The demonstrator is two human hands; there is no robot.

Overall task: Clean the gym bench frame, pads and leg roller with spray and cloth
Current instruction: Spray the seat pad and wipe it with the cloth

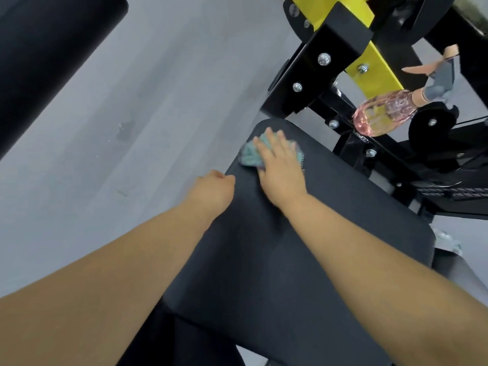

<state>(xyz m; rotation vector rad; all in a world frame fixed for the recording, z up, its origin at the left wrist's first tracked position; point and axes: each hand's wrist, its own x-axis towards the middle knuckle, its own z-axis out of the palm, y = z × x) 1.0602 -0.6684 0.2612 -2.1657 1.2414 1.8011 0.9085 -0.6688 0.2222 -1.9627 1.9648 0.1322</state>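
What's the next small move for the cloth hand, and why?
Probably pull the cloth straight back toward the body along the pad. The right hand presses it flat at the pad's far end, so nearly all the pad's length lies nearer the person. The left hand sits curled at the pad's left edge.

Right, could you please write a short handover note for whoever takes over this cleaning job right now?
Left hand: fingers curled, at the pad's left edge, nothing seen in it.
Right hand: flat, pressing the cloth on the far end of the pad.
Bottle: rests tilted on the frame beyond the pad, no hand on it.
Done: the pad is being wiped; how much is finished cannot be told.
Left: probably the rest of the pad, the frame, and the roller, which may be the dark roll at top left.
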